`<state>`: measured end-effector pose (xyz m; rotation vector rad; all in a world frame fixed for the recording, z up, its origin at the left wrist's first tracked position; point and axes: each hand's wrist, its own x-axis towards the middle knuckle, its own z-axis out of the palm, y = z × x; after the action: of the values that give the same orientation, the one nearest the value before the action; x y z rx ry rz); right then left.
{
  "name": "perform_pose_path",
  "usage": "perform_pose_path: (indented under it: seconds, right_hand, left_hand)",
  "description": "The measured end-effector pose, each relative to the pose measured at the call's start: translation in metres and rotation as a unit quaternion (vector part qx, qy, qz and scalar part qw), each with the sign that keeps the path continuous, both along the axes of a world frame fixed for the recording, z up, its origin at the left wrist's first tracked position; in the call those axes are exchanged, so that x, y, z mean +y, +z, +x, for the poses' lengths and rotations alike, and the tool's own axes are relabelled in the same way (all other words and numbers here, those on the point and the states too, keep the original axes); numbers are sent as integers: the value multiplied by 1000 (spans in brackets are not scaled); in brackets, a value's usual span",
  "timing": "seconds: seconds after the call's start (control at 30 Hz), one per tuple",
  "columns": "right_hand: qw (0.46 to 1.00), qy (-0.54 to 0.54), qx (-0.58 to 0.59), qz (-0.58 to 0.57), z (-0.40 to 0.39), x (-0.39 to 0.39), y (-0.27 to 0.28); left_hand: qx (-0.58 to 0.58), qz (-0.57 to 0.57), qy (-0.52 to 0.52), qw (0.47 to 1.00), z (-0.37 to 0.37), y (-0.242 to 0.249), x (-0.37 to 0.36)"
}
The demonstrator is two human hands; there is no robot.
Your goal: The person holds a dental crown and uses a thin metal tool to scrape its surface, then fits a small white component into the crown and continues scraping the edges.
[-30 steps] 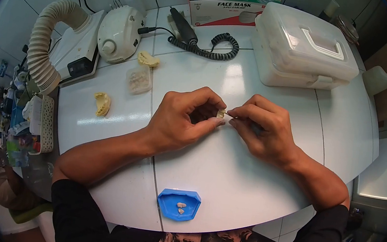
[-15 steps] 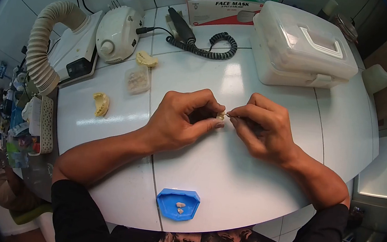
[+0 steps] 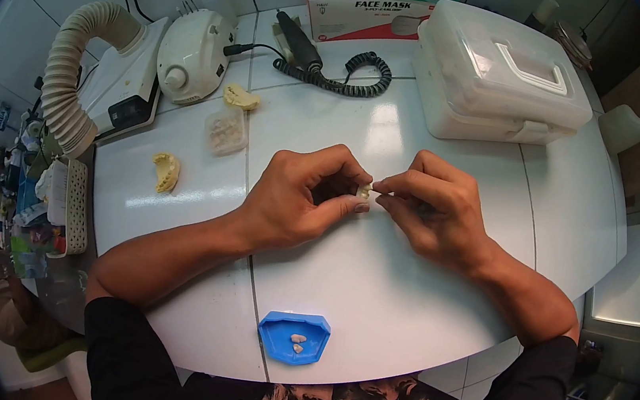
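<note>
Between the thumb and index finger of my left hand (image 3: 309, 191) is a small cream tooth-like piece (image 3: 365, 192), partly covered by the fingertips. My right hand (image 3: 431, 206) is closed in a pinch just to its right, its fingertips close against the piece. Something thin seems to be in that pinch, too small to name. Below my hands, a blue tray (image 3: 269, 336) with angled sides holds a couple of small pinkish-cream pieces (image 3: 299, 340). Left of my hands lie a yellowish dental cast (image 3: 166, 172) and a clear plastic box (image 3: 226, 132) of small pale pieces, with another cast (image 3: 241, 97) behind it.
Behind my hands are a handpiece (image 3: 299, 44) with a coiled cord, a white control unit (image 3: 194, 56), face mask boxes (image 3: 370, 21) and a translucent lidded case (image 3: 503, 78). A ribbed hose (image 3: 63, 76) arches at left, above a basket (image 3: 77, 210). A person sits at far left.
Both hands stay almost in place, with the right fingertips shifted very slightly at the small piece. The other things on the table have not moved.
</note>
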<state>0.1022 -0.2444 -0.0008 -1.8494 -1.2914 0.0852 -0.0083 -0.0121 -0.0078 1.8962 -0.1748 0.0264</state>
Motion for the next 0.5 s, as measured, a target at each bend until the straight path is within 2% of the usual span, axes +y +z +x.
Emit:
perform_pose_path:
  seconds: [0.13,0.23,0.5]
  right_hand:
    - [1000,18,-6,-12,1,-1,-2]
    - [1000,5,19,20,-1,1,-5]
    - [999,-17,30,15,2,-1,1]
  left_hand:
    - [-8,3,2,1000,0,3,-1]
    - [1,5,1,1000,0,4,-1]
    - [-12,-7,8,1000,0,2,-1]
